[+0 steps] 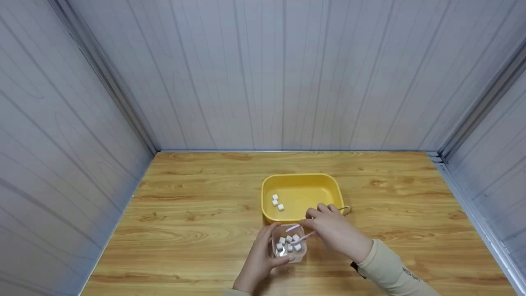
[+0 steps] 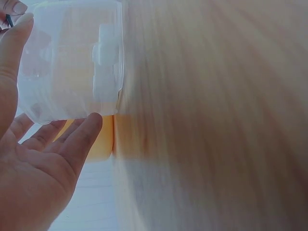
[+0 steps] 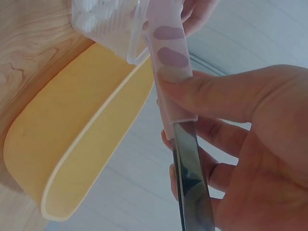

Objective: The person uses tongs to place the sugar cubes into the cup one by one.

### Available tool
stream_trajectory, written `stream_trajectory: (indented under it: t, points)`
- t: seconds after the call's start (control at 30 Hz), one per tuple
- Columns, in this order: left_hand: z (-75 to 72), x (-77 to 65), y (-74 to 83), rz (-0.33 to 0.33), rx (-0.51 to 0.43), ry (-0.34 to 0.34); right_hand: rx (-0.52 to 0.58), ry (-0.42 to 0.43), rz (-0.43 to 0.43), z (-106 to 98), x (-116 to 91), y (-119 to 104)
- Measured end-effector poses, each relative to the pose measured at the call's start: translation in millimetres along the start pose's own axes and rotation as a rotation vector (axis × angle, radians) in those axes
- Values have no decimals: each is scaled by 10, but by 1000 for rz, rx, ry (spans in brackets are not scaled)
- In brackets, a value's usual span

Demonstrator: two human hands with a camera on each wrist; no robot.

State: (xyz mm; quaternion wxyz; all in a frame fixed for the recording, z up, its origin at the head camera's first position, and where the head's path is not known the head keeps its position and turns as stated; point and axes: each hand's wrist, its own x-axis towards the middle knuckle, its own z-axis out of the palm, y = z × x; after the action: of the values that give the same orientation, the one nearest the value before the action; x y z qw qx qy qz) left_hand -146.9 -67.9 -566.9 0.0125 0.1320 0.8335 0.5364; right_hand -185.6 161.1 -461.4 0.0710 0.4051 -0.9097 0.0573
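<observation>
My left hand [image 1: 259,255] holds a small clear plastic container [image 1: 298,258] by its sides, thumb at the near side and fingers along the left. Several white cubes [image 1: 282,240] lie inside it. With my right hand [image 1: 335,232] I grip a pair of tongs [image 3: 174,62], metal at the handle with pink, spotted sleeves on the arms. The pink tips reach into the container, among the cubes. Just beyond it stands a yellow tray [image 1: 306,197], with three white cubes [image 1: 275,202] on its left side. My right hand overlaps the tray's near right corner in the head view.
A wood-grain table [image 1: 193,213] carries everything. Pale panel walls [image 1: 263,74] close it in at the back and on both sides. The looped metal end of the tongs sticks out past the tray's right edge.
</observation>
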Motion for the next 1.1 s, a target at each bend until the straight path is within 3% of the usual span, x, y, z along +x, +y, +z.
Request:
stream_trajectory:
  t: [0.47,1.1]
  points:
    - [10,-9,1,-17,16,5,20,-20,11,-8,-26,-10]
    - [13,-6,-2,-37,-29,2,44,-8,37,-176,-20,76]
